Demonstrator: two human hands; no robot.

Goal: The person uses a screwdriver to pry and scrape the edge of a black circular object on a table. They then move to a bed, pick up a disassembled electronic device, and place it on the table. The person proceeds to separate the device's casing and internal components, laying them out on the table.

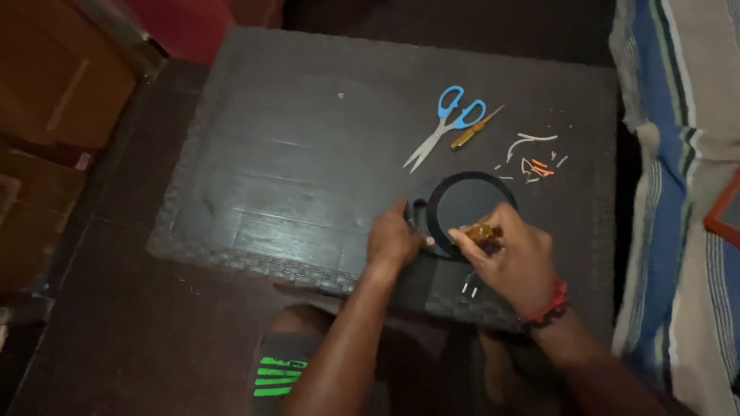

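Through the head camera I looked down on a dark woven-pattern surface [293,177]. My left hand [393,240] rested on the near-left edge of a round black disc-shaped device [462,204], its fingers curled against the rim and pressing it down. My right hand [515,258] was clenched around an amber-handled screwdriver [479,233], whose handle showed between thumb and forefinger just over the disc's near edge; I could not make out the tip. The disc lay toward the near-right part of the surface, between both hands.

Just in front of my right hand two small pale pins [469,289] lay on the surface. Beyond the disc sat blue-handled scissors [441,123], blades open and pointing toward me, touching or nearly touching a second small screwdriver [474,129] with an amber handle. To the right of those lay a scatter of white and orange wire clippings [533,158].

A red band [549,306] circled my right wrist. A striped blue, white and beige cloth [682,154] ran along the right side, and brown cardboard boxes [54,85] stood at the far left; I could see no labels on them.
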